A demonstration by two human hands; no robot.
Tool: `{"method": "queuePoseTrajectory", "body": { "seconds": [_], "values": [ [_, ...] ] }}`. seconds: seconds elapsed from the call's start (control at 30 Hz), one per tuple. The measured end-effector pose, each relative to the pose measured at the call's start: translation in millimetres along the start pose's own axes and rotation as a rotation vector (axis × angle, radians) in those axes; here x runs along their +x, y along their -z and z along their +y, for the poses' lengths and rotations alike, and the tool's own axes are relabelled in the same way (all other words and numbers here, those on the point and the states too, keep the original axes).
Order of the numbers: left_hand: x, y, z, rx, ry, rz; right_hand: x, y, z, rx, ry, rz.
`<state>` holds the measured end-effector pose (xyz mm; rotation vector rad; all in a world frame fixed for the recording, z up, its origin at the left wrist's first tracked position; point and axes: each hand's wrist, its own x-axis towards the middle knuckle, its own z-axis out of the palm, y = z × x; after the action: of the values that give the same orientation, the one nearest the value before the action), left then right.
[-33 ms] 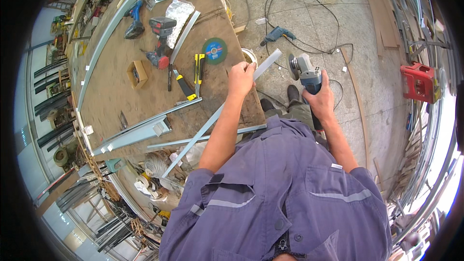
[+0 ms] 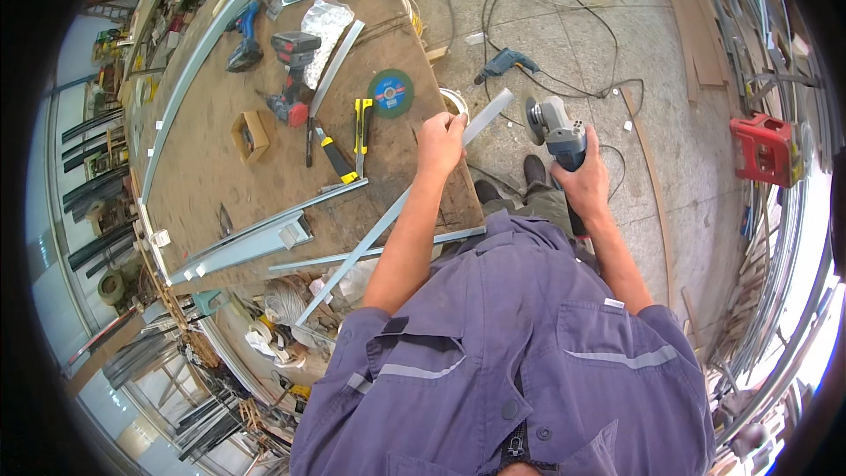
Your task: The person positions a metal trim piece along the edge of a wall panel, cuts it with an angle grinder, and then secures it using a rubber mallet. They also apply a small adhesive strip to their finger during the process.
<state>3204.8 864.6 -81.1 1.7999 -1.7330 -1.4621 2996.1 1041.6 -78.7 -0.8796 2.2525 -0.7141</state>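
A long pale metal strip (image 2: 487, 118) is gripped in my left hand (image 2: 441, 145), whose fingers are closed round it at the table's right edge. One end sticks out over the floor; the other runs back under my left forearm and past the table's near edge. My right hand (image 2: 589, 181) is wrapped round the body of a grey and dark-blue angle grinder (image 2: 560, 132). The grinder's disc (image 2: 534, 121) faces the strip's free end, with a small gap between them. Whether the disc is spinning I cannot tell.
On the wooden table (image 2: 308, 181) lie a green-rimmed cutting disc (image 2: 391, 93), a yellow-black hand tool (image 2: 363, 128), a red-black cordless drill (image 2: 291, 104), a blue cordless drill (image 2: 247, 42) and a small cardboard box (image 2: 250, 137). A corded drill (image 2: 508, 62) and cables lie on the floor.
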Motion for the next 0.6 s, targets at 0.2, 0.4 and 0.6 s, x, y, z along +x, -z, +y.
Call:
{"method": "queuePoseTrajectory", "body": {
  "seconds": [0.2,0.4,0.6],
  "values": [
    [8.3,-19.6,-24.0,0.101,-0.102,0.055,0.2,1.3,-12.0,-0.018,-0.010,-0.004],
    [5.8,-26.7,-29.3,0.180,-0.199,0.122,-4.6,-1.9,-4.1,-0.085,0.098,0.072],
    [3.8,-21.1,-34.5,0.183,-0.182,0.134,-4.6,-10.4,26.2,-0.157,0.102,0.075]
  ]
}}
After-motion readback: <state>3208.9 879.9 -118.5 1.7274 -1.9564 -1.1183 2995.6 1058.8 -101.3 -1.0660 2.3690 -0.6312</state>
